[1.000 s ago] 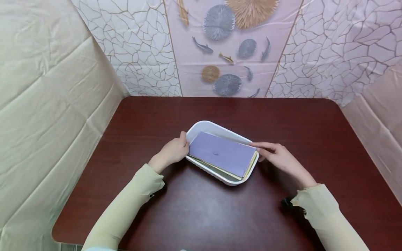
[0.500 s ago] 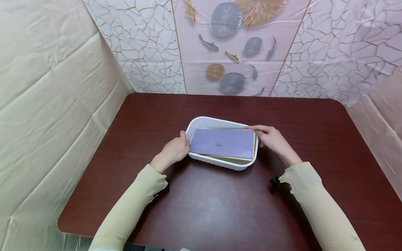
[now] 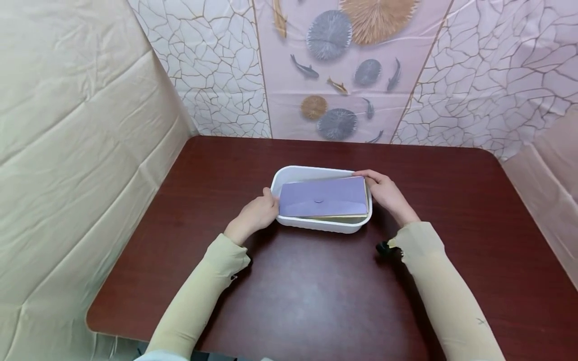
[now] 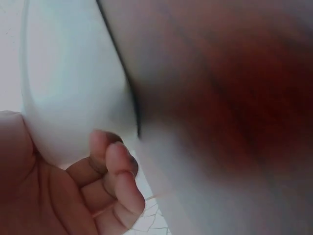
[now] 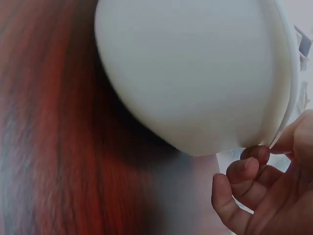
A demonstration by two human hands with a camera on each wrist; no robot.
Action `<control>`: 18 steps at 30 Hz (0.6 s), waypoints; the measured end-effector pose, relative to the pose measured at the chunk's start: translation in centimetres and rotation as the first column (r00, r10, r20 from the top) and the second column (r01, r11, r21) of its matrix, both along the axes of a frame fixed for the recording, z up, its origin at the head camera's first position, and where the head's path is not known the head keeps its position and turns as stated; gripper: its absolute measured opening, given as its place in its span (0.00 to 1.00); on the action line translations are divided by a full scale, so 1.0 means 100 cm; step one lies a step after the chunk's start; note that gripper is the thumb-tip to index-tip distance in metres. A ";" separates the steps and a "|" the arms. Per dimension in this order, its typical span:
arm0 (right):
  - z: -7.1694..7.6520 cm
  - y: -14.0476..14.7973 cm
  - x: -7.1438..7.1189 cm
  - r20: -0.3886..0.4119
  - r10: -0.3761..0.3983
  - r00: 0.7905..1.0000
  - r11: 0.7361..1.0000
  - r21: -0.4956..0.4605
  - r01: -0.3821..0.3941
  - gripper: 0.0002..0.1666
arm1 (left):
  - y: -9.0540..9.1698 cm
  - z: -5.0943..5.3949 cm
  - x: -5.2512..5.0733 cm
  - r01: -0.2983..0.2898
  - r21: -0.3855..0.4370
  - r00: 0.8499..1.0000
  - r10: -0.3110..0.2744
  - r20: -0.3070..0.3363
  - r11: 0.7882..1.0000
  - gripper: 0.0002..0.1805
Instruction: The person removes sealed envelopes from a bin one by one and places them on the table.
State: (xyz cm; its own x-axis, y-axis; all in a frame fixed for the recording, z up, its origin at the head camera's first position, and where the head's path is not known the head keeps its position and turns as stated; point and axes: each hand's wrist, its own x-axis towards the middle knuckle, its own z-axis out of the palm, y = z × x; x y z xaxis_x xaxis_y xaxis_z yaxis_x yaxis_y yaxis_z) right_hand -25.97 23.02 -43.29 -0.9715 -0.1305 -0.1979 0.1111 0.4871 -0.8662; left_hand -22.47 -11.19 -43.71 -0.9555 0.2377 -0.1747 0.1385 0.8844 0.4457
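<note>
A white plastic basket (image 3: pixel 316 225) sits on the table, its long side nearly level across the head view. Inside lies a purple envelope (image 3: pixel 321 198) with a small semicircular notch, on top of yellowish paper items (image 3: pixel 347 217) that show only at the edges. My left hand (image 3: pixel 255 215) grips the basket's left end, thumb at the rim. At the far right corner my right hand (image 3: pixel 388 195) holds the rim. Its curled fingertips (image 5: pixel 243 170) lie under the lip outside the wall in the right wrist view. The left fingers (image 4: pixel 128 188) curl beside the outer wall.
The dark red wooden table (image 3: pixel 289 296) extends around the basket. Behind it hangs a patterned cloth (image 3: pixel 334 75), and a beige cloth (image 3: pixel 77 125) hangs on the left. A small black object (image 3: pixel 384 249) shows at the right sleeve's cuff.
The basket has turned, its right end swinging away from me, so it now lies nearly straight. My right hand has moved forward with that end; the left hand keeps its hold at the left end.
</note>
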 end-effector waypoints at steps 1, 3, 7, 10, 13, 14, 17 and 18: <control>-0.002 0.000 -0.001 0.002 -0.003 1.000 1.000 -0.020 0.003 0.25 | 0.000 0.001 -0.001 -0.002 -0.009 1.000 0.002 0.010 1.000 0.20; -0.005 -0.001 -0.003 -0.003 -0.014 1.000 0.999 -0.050 0.014 0.26 | -0.001 0.003 -0.002 -0.002 -0.023 1.000 0.003 0.030 1.000 0.20; -0.011 -0.003 -0.004 -0.035 -0.026 0.999 0.997 -0.069 0.024 0.26 | -0.003 0.006 -0.003 0.008 -0.050 0.998 -0.005 0.063 0.999 0.22; -0.013 -0.004 -0.005 -0.060 -0.032 0.998 0.996 -0.079 0.027 0.26 | -0.003 0.009 -0.003 0.013 -0.074 0.998 -0.008 0.064 0.997 0.24; -0.014 -0.004 -0.005 -0.062 -0.039 0.997 0.994 -0.107 0.032 0.26 | -0.003 0.010 -0.004 0.009 -0.091 0.998 -0.003 0.060 0.996 0.24; -0.014 -0.004 -0.005 -0.060 -0.040 0.997 0.993 -0.113 0.033 0.25 | -0.003 0.010 -0.004 0.007 -0.093 0.998 -0.001 0.060 0.996 0.23; -0.014 -0.004 -0.005 -0.066 -0.036 0.997 0.992 -0.123 0.027 0.25 | -0.003 0.010 -0.004 0.005 -0.099 0.998 0.000 0.055 0.995 0.20; -0.014 -0.004 -0.005 -0.070 -0.033 0.997 0.991 -0.128 0.024 0.25 | -0.003 0.010 -0.005 0.003 -0.100 0.999 0.002 0.050 0.995 0.19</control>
